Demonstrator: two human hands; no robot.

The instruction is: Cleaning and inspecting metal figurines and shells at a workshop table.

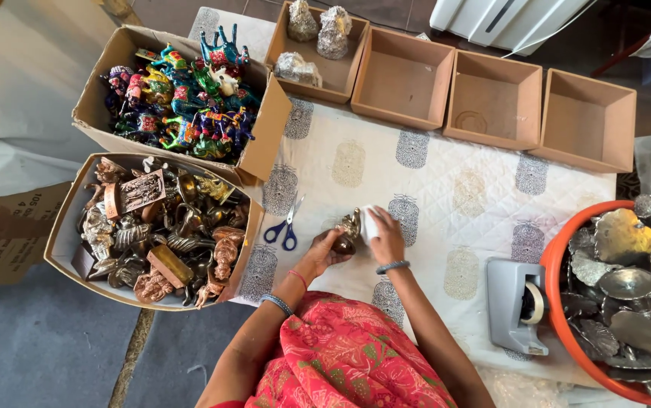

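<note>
A small brass figurine [348, 232] is held upright just right of the blue-handled scissors [285, 227], gripped from the left by the left hand [327, 250]; white wrapping [371, 224] is pressed against its right side by the closed right hand [386, 236].

We saw a white quilted cloth [446, 189] w/ grey & beige block-print motifs. Scissors [285, 225] had blue handles. Painted animal figures [182, 98] were multicolour: blue, green, pink, yellow. Metal figurines [163, 227] looked brass & copper-toned. The tub [556, 302] was orange, its plates [627, 283] silvery-grey. Tape dispenser [516, 302] grey; garment [340, 355] pink-red w/ green floral print.
</note>
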